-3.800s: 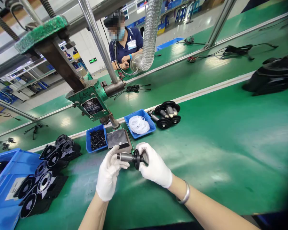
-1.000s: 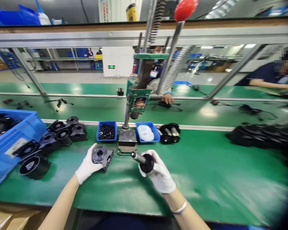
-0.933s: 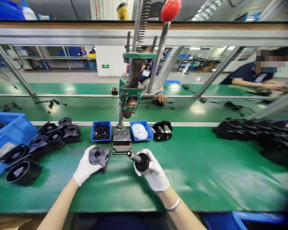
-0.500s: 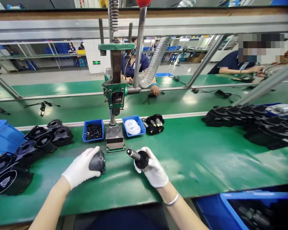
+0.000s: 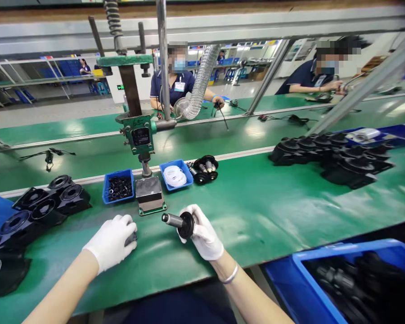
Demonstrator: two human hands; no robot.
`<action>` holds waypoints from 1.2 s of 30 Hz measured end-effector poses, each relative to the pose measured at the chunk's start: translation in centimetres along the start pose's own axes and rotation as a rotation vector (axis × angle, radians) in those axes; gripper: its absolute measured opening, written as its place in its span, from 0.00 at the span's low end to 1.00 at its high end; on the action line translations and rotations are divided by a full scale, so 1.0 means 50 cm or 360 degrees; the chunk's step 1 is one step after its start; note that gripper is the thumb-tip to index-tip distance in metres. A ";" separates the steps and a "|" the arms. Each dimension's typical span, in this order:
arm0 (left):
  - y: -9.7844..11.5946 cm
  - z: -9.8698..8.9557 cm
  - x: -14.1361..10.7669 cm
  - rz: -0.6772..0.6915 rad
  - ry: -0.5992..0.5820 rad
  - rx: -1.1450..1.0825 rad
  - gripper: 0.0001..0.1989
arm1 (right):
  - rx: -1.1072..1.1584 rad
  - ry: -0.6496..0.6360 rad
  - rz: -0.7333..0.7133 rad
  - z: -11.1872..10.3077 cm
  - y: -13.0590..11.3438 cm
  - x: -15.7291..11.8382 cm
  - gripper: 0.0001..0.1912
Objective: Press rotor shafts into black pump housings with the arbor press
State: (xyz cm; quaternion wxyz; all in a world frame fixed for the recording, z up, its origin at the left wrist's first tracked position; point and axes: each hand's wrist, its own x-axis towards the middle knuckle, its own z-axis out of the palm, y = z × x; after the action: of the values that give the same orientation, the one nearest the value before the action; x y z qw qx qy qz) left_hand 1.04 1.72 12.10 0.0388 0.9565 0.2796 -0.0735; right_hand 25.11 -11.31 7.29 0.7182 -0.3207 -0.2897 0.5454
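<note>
Head view: right hand (image 5: 202, 235), white-gloved, fingers curled round black flanged end of rotor shaft (image 5: 178, 222), held just above green bench (image 5: 273, 202). Shaft long axis near level, metal tip pointing left and slightly away, toward press base block (image 5: 150, 194). Left hand (image 5: 110, 240), gloved, cupped palm-down over black housing (image 5: 131, 237), mostly hidden, resting on bench. Behind block: blue tray of black rings (image 5: 118, 186), blue tray of white rings (image 5: 175, 174). Stacked black housings (image 5: 43, 209) far left.
</note>
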 end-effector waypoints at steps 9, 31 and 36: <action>-0.001 0.025 -0.012 -0.0257 0.0611 -0.0882 0.12 | -0.0189 -0.0028 -0.0265 0.018 -0.033 -0.020 0.19; 0.123 0.020 -0.014 0.0177 0.1260 -0.1865 0.12 | -0.1433 -0.0162 -0.0754 0.067 -0.021 -0.056 0.22; 0.135 0.026 -0.004 0.0314 0.1155 -0.1765 0.11 | -0.1496 -0.0176 -0.0789 0.088 -0.024 -0.056 0.23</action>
State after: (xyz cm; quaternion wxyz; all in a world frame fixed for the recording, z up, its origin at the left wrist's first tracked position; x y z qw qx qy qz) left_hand 4.35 -4.22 11.08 0.4348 0.7800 0.1826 0.4113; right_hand 21.78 -13.61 10.80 0.5881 -0.5004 -0.6073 0.1870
